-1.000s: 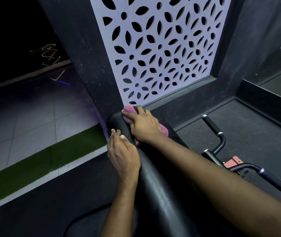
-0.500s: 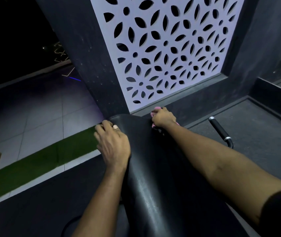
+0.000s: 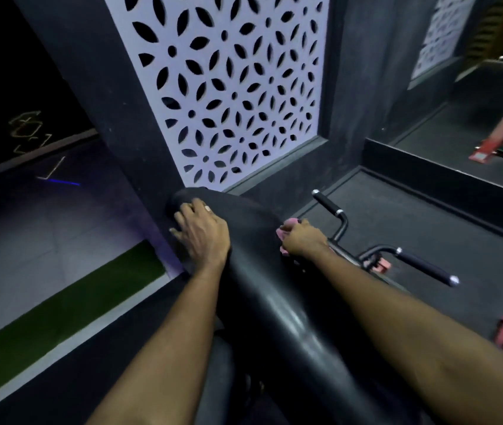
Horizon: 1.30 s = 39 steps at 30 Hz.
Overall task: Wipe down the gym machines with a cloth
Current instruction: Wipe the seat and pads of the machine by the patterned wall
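**Head view: wiping the right edge of the pad**

The right grip (image 3: 303,240) is clutching a bunched pink cloth (image 3: 292,222) and pressing it against the right edge of the black pad (image 3: 274,302), towards the pad's far end. The left grip (image 3: 202,233) is lying open on the pad's left side with its fingers spread. It is holding nothing and seems to be steadying the pad. To do this stroke well, the person is probably best off drawing the cloth along the pad's edge in long, overlapping passes. The fabric should be sitting between palm and surface, so that bare skin is not smearing what is being cleaned. A handlebar (image 3: 329,205) is standing just right of the pad, so the knuckles are working close to it and need care.
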Motion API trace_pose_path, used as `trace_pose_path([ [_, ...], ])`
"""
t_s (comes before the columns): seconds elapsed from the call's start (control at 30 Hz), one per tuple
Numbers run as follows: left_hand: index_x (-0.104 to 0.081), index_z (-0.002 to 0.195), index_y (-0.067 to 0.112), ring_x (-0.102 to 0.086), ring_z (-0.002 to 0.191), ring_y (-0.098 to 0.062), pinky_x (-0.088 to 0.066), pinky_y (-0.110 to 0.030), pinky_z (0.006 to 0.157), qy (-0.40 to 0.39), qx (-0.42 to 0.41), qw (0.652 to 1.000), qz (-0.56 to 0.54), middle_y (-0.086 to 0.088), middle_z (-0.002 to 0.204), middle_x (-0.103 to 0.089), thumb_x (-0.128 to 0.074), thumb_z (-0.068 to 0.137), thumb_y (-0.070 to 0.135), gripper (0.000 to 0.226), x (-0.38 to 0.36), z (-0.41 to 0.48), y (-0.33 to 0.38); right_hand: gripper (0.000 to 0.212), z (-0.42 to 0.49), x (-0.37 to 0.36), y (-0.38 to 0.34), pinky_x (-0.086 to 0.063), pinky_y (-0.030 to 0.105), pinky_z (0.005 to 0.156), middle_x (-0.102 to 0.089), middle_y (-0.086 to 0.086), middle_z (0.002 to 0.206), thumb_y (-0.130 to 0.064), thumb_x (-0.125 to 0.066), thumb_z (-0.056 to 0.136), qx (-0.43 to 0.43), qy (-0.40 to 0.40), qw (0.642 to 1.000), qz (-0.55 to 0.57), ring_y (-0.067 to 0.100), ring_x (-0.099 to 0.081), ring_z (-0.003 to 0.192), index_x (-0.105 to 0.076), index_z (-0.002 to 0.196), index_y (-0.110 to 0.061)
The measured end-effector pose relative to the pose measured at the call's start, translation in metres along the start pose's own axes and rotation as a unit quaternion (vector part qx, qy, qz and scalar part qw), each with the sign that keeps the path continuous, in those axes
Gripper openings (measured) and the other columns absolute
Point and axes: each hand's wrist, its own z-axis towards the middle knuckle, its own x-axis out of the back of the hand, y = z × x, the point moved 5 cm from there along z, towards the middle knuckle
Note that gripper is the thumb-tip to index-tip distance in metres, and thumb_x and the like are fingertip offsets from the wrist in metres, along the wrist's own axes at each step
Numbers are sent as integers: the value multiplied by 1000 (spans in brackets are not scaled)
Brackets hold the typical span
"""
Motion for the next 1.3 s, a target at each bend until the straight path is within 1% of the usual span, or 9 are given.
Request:
trace_pose_path([
  [0.1, -60, 110, 13, -50, 113, -35, -41, -64, 97, -22, -51, 997, -45, -12, 118, -56, -46, 98, 15, 19, 13, -50, 0, 38, -63, 2, 11, -46, 42, 106, -47, -4, 146, -29, -61, 97, -22, 26, 999, 11, 22, -41, 138, -63, 134, -30],
  [0.2, -62, 106, 12, -51, 112, -34, -41, -60, 97, -34, -96, 990, -103, -12, 116, -58, -50, 96, 12, 16, 28, -92, -1, 30, -127, 5, 15, -48, 41, 104, -54, 2, 139, -33, -62, 94, -39, 57, 997, 25, 25, -51, 130, -67, 124, -32],
  [0.3, -62, 105, 6, -52, 107, -35, -41, -45, 92, -58, -164, 967, -186, -15, 113, -59, -49, 95, 5, 16, 48, -130, 6, 32, -189, 6, 23, -48, 39, 101, -55, 5, 137, -41, -59, 94, -73, 77, 994, 22, 29, -57, 126, -64, 125, -37],
  [0.47, -60, 114, 2, -55, 104, -31, -38, -32, 88, -124, -157, 938, -283, -16, 117, -57, -44, 101, 7, 21, 69, -136, -3, 35, -275, 2, 30, -45, 38, 86, -51, 2, 138, -48, -50, 101, -97, 131, 985, -61, 31, -58, 121, -59, 134, -46],
  [0.57, -61, 112, 3, -55, 104, -27, -36, -23, 87, -144, -177, 926, -301, -13, 114, -60, -43, 101, 5, 21, 74, -128, -16, 35, -293, -7, 6, -49, 40, 83, -50, 7, 133, -43, -44, 103, -74, 205, 968, -127, 34, -57, 111, -58, 134, -39],
  [0.77, -63, 110, 5, -57, 101, -23, -38, -23, 85, -119, -126, 931, -320, -10, 111, -63, -43, 100, 2, 22, 73, -118, -50, 36, -223, -12, -75, -50, 42, 77, -50, 16, 130, -22, -48, 97, -34, 279, 949, -144, 38, -55, 106, -56, 132, -22],
  [0.93, -63, 112, 2, -53, 99, -18, -33, -17, 83, -89, -112, 945, -295, -13, 112, -64, -43, 100, 0, 24, 72, -106, -53, 38, -154, 3, -116, -48, 45, 82, -46, 17, 135, -20, -41, 101, 0, 255, 950, -180, 38, -53, 109, -55, 137, -17],
  [1.1, -63, 114, 5, -56, 109, -28, -43, -36, 97, -105, -152, 937, -296, -13, 115, -64, -43, 100, 4, 24, 73, -125, -30, 44, -219, -23, -82, -47, 39, 70, -56, 11, 119, -27, -63, 85, 0, 324, 932, -161, 34, -57, 92, -63, 129, -27],
  [1.3, -65, 115, 6, -53, 115, -28, -38, -34, 100, -180, -256, 909, -276, -12, 116, -65, -45, 99, 5, 25, 77, -179, 17, 38, -304, -30, -13, -48, 39, 70, -60, 9, 111, -29, -71, 78, -115, 374, 915, -99, 34, -57, 88, -70, 116, -30],
])
